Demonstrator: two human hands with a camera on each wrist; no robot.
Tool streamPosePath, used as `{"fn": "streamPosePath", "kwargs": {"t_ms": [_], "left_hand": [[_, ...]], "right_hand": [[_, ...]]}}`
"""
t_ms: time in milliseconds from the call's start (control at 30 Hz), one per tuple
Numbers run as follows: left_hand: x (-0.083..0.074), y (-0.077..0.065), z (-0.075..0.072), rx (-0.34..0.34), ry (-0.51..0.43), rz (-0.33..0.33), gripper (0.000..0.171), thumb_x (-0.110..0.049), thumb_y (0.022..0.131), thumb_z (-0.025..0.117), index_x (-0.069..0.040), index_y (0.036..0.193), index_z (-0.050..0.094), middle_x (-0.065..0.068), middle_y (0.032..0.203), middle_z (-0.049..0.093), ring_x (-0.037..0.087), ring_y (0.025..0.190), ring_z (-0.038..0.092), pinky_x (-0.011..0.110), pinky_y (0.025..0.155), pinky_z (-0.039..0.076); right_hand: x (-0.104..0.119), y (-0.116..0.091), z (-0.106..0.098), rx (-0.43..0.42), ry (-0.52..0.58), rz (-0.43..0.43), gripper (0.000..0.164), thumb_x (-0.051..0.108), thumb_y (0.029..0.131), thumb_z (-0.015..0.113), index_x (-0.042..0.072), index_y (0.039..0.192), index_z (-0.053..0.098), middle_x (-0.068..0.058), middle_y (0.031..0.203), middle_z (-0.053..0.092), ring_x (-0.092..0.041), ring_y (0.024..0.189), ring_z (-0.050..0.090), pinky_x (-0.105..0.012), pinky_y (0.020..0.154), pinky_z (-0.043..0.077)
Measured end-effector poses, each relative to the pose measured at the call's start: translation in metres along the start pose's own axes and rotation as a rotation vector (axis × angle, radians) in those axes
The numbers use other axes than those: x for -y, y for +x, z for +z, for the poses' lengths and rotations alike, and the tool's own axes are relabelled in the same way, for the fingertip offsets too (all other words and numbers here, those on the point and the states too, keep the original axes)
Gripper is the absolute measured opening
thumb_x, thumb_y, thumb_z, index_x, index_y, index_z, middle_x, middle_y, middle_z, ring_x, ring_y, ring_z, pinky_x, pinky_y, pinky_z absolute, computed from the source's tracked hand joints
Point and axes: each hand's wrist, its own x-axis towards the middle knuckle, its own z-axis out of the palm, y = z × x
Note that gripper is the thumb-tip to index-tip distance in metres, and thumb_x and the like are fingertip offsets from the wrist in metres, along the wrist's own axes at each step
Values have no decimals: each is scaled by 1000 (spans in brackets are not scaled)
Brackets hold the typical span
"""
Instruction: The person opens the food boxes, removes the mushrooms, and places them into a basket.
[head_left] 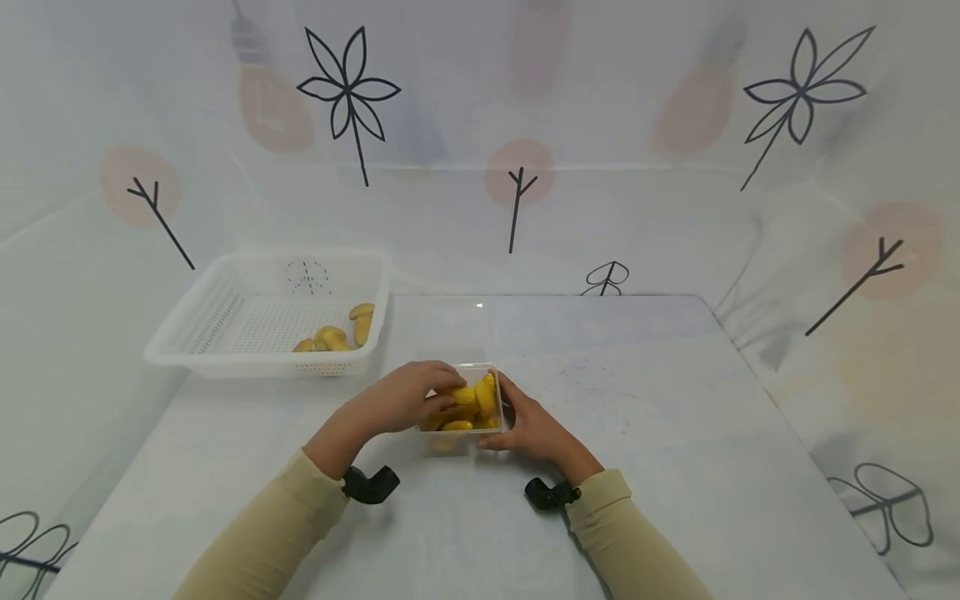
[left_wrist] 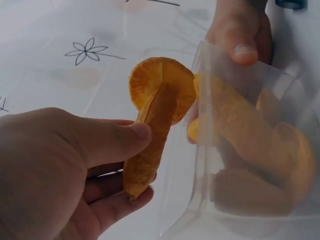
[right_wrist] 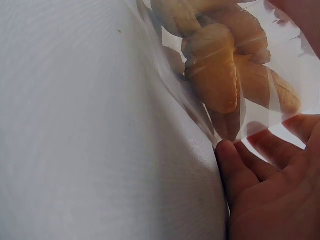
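My left hand [head_left: 405,398] pinches a yellow mushroom [left_wrist: 162,120] by its stem, thumb on one side and fingers on the other; its gilled cap points up in the left wrist view. It is at the left side of a clear plastic box [head_left: 442,445], overlapping the opening in the head view. Several yellow mushrooms [head_left: 486,398] lie piled inside the box, and their stems and caps show through its wall in the right wrist view. Around the box's right side my right hand [head_left: 536,425] grips it, with the thumb near the front corner and the fingers along the wall.
A white perforated basket [head_left: 345,364] stands at the back left of the white table [head_left: 600,400], with several yellow mushrooms [head_left: 330,337] in its near right corner. Behind the table hangs a white printed backdrop [head_left: 442,225].
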Motion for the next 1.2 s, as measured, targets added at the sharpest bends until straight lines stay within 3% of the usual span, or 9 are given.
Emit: {"fn": "streamPosePath", "kwargs": {"t_ms": [633,867,1200], "left_hand": [[15,-14,-23,-212,7,11,31,-19,96,60,-14,126,64,-1,126,65,17,113,62,38,95,54],[23,-20,-31,-272,10,-15,31,-20,96,61,-14,126,63,0,126,64,16,108,64,38,95,54],[30,-30,-47,-299,-5,-108,35,-23,98,58,-11,131,60,5,130,62,24,117,59,44,100,51]], "right_hand": [[2,0,0,4,-16,9,117,48,70,83,28,157,7,1,160,26,-25,144,34,-47,119,27],[1,1,0,2,-6,15,117,48,69,84,30,156,7,2,159,28,-24,143,35,-48,119,27],[2,1,0,11,12,12,117,46,70,84,32,156,7,3,160,24,-25,144,33,-47,118,28]]}}
